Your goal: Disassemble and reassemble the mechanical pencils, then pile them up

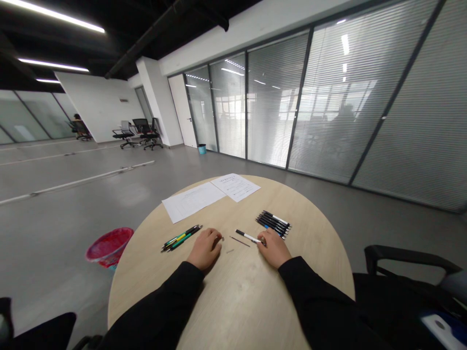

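Right hand [274, 248] is closing on a white-and-black pen barrel [248, 237] at the bench [241, 301]; left hand [204, 249] is resting curled, its contents hidden.

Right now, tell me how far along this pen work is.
Apparently done: the green-and-yellow pens lie grouped beside the left hand. In hand: the right hand touches a black-and-white pen, with a thin rod lying loose beside it. Apparently left: the bundled black pens.

Worn on the head, the camera looks forward and down, close over the left hand [204, 249] and right hand [274, 248].
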